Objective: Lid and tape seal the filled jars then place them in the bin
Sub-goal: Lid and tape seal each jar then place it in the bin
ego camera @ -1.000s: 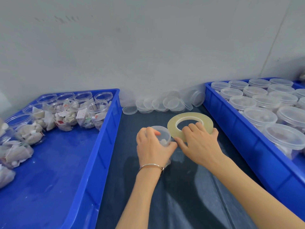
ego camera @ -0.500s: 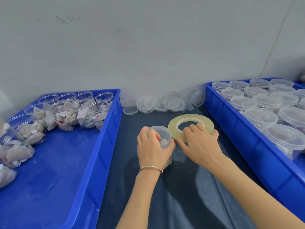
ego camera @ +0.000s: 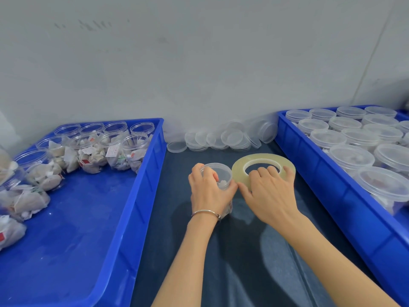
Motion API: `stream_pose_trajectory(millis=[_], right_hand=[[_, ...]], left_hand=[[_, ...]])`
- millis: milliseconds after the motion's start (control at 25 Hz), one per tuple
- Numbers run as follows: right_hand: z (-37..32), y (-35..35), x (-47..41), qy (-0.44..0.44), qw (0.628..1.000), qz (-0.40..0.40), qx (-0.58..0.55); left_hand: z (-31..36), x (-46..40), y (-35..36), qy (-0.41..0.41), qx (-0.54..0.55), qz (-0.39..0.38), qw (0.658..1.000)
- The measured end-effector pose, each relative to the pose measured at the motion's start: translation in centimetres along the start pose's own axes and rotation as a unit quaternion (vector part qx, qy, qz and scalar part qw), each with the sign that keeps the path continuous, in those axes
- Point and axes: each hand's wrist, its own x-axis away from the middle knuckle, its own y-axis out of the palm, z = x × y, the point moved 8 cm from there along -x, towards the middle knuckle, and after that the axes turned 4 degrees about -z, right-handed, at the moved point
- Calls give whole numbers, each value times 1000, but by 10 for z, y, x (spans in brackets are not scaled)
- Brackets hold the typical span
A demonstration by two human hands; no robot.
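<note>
A clear lidded jar (ego camera: pixel 222 173) with pale contents stands on the dark mat between two blue bins. My left hand (ego camera: pixel 209 191) wraps around the jar from the near side, fingers curled over its lid rim. A large roll of clear tape (ego camera: pixel 261 160) lies against the jar's right side. My right hand (ego camera: pixel 269 191) grips the roll, fingers hooked into its core and thumb at the jar's side. The blue bin on the right (ego camera: pixel 345 196) holds several lidded jars (ego camera: pixel 352 156).
The blue bin on the left (ego camera: pixel 141 196) holds several open jars (ego camera: pixel 115 147) filled with pale packets along its far and left sides. Loose clear lids (ego camera: pixel 217 140) are stacked against the grey wall behind the mat. A bracelet circles my left wrist.
The jar has turned slightly under my left hand, whose fingers shifted along the rim. My right hand stays on the tape roll against the jar.
</note>
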Motion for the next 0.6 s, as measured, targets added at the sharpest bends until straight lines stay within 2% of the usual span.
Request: stream_pose_trajectory(millis=[400, 480, 600], right_hand=[[-13, -21, 25, 29, 997, 68, -31], [-4, -15, 20, 43, 997, 43, -38], [16, -1, 9, 62, 998, -12, -15]], left_hand=[[0, -19, 1, 71, 102, -68, 990], [2, -23, 1, 69, 74, -103, 990], [10, -27, 6, 79, -72, -166, 980]])
